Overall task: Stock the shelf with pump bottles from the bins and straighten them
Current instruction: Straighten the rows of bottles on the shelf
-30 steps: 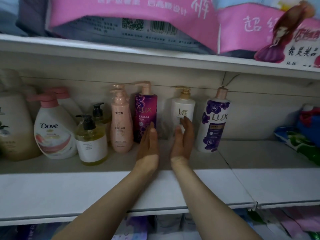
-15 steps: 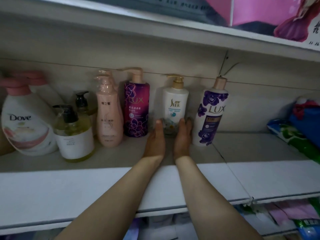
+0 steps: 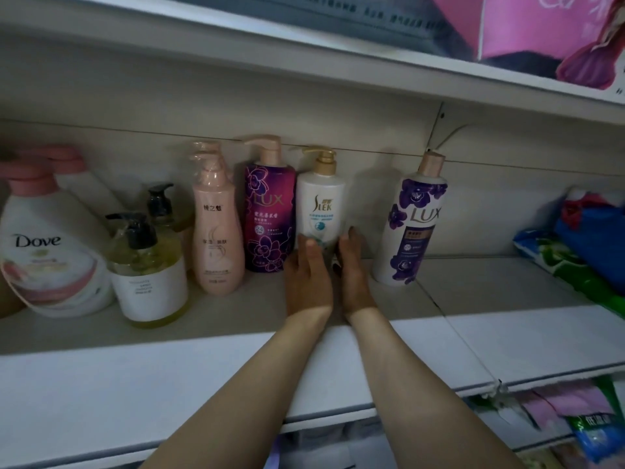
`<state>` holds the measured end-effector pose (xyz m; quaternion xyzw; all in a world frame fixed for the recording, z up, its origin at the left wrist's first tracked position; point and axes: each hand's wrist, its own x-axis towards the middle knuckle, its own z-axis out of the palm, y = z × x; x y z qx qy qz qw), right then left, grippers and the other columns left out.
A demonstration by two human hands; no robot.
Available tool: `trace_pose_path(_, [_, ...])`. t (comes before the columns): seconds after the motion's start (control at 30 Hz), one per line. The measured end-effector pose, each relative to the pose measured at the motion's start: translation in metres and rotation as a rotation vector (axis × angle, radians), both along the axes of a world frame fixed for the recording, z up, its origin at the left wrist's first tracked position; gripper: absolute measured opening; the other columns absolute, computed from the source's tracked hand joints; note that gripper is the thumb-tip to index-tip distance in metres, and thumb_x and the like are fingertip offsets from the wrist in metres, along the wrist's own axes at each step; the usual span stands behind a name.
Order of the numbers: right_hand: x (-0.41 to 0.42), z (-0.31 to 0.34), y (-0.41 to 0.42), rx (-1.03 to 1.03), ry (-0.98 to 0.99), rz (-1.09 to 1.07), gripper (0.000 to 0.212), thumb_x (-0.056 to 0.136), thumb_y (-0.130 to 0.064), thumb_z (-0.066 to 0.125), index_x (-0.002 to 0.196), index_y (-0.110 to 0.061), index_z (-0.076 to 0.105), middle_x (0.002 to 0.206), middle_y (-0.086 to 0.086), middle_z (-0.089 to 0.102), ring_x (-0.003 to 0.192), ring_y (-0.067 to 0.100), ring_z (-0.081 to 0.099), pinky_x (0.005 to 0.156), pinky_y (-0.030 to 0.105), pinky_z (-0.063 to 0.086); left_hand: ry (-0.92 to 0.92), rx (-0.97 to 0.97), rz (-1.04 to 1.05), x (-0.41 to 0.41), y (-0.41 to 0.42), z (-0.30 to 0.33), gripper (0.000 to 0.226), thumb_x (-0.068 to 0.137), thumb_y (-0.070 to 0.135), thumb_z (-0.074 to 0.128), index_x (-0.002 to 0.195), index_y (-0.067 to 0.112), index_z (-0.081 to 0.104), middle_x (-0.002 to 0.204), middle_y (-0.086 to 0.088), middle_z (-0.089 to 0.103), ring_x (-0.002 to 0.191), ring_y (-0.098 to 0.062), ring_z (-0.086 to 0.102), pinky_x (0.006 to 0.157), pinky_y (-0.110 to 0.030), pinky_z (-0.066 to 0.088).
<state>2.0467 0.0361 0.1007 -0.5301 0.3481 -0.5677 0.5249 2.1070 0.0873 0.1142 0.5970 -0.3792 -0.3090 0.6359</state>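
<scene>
— Bracketing the white plastic Slek pump bottle on the white shelf, left hand and right hand — fingers straight, pressed to its sides.

— Progress?

— Several bottles stand upright; a gap remains beside the white-and-purple Lux bottle.

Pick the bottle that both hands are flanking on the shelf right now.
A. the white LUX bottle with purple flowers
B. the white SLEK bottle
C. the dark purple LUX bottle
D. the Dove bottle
B: the left hand and the right hand lie with straight fingers on either side of the base of the white SLEK bottle, which stands beside the dark purple LUX bottle.
</scene>
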Motion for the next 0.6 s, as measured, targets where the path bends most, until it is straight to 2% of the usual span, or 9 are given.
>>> trace_pose_path(0.1, [0.000,0.003,0.003,0.004,0.019,-0.001,0.095,0.079,-0.067,0.055,0.157,-0.019,0.027,0.156,0.007,0.041,0.140,0.024,0.044,0.118,0.050,0.033,0.012,-0.024,-0.010,-0.002,-0.001,-0.001,0.061,0.103,0.055,0.023,0.154,0.024,0.037,0.155,-0.012,0.036,0.140,-0.025,0.039,0.114,-0.031,0.030])
trace_pose_path(0.17, [0.001,0.003,0.002,0.000,0.032,-0.006,0.085,0.086,-0.059,0.054,0.156,-0.018,0.028,0.154,0.007,0.045,0.137,0.022,0.048,0.116,0.048,0.037,0.035,-0.032,-0.008,-0.003,-0.002,-0.002,0.061,0.102,0.055,0.025,0.153,0.023,0.038,0.153,-0.012,0.038,0.138,-0.025,0.041,0.108,-0.028,0.031])
trace_pose_path(0.2, [0.001,0.002,0.001,-0.008,0.040,-0.018,0.079,0.089,-0.054,0.053,0.155,-0.017,0.029,0.151,0.005,0.048,0.133,0.017,0.052,0.113,0.042,0.041,0.038,-0.033,-0.005,-0.002,-0.002,-0.002,0.061,0.102,0.055,0.026,0.153,0.023,0.038,0.153,-0.012,0.039,0.138,-0.025,0.042,0.107,-0.027,0.031])
trace_pose_path(0.27, [0.000,0.000,0.000,-0.037,0.052,-0.053,0.065,0.097,-0.044,0.051,0.154,-0.019,0.032,0.142,-0.006,0.052,0.116,-0.009,0.058,0.097,0.016,0.048,0.018,-0.022,-0.003,-0.001,-0.003,-0.002,0.060,0.103,0.053,0.025,0.153,0.022,0.038,0.153,-0.013,0.038,0.138,-0.026,0.041,0.112,-0.030,0.030])
trace_pose_path(0.33, [-0.002,0.000,0.003,-0.053,0.065,-0.099,0.053,0.103,-0.033,0.048,0.153,-0.021,0.034,0.135,-0.012,0.050,0.101,-0.026,0.054,0.082,-0.001,0.043,-0.005,-0.018,-0.004,0.000,-0.001,-0.001,0.059,0.104,0.052,0.023,0.154,0.022,0.037,0.155,-0.013,0.036,0.141,-0.027,0.038,0.119,-0.037,0.028])
trace_pose_path(0.4, [-0.004,0.006,0.014,-0.072,0.069,-0.151,0.044,0.104,-0.028,0.050,0.147,-0.022,0.043,0.135,-0.010,0.051,0.112,-0.016,0.055,0.087,0.002,0.042,-0.030,-0.010,0.001,0.001,0.005,0.001,0.061,0.104,0.054,0.021,0.154,0.023,0.037,0.157,-0.012,0.036,0.143,-0.027,0.036,0.120,-0.043,0.026])
trace_pose_path(0.47, [-0.013,0.012,0.025,-0.098,0.018,-0.233,0.030,0.100,-0.031,0.054,0.130,-0.030,0.056,0.137,-0.005,0.056,0.126,0.011,0.056,0.101,0.020,0.044,-0.028,-0.004,0.010,0.002,0.009,0.004,0.062,0.103,0.058,0.021,0.152,0.025,0.039,0.156,-0.009,0.038,0.142,-0.026,0.037,0.120,-0.040,0.025])
trace_pose_path(0.53, [-0.029,0.020,0.036,-0.136,-0.064,-0.322,0.026,0.091,-0.039,0.052,0.115,-0.034,0.063,0.128,0.006,0.065,0.117,0.022,0.062,0.098,0.031,0.049,0.005,-0.002,0.006,-0.003,0.011,0.010,0.062,0.102,0.060,0.021,0.151,0.026,0.041,0.155,-0.007,0.041,0.141,-0.024,0.039,0.116,-0.032,0.025])
trace_pose_path(0.6, [-0.054,0.028,0.042,-0.149,-0.137,-0.439,0.036,0.088,-0.040,0.050,0.114,-0.021,0.066,0.118,0.016,0.068,0.107,0.027,0.064,0.088,0.024,0.050,0.032,-0.008,-0.022,-0.017,0.012,0.017,0.062,0.102,0.060,0.022,0.150,0.025,0.043,0.153,-0.006,0.044,0.140,-0.022,0.041,0.115,-0.029,0.026])
